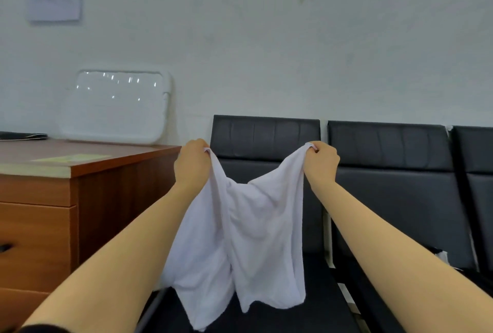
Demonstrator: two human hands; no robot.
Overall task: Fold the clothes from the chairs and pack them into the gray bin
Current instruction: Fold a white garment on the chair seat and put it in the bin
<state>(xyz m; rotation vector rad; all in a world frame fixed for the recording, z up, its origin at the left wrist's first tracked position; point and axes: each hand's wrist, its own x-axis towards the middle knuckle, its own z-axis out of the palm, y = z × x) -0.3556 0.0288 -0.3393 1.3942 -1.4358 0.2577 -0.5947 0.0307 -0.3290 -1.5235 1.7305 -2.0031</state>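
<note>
Head view shows black chairs (386, 172) across the right half of the frame and a wooden cabinet (80, 199) at left. At centre a white cloth (245, 239) hangs above the seat, its top corners pinched in the left hand (192, 164) and the right hand (321, 163).

We hold the cloth (240, 239) up in the middle of the scene, the left hand (192, 164) pinching its left top corner and the right hand (321, 163) its right. It hangs before the leftmost of 3 chairs (266, 132), which stand side by side against the far wall (266, 39). Left of the chairs stands the worktop (88, 159), with drawers (34, 244) below. On its far edge a tray (114, 108) leans against the wall.
</note>
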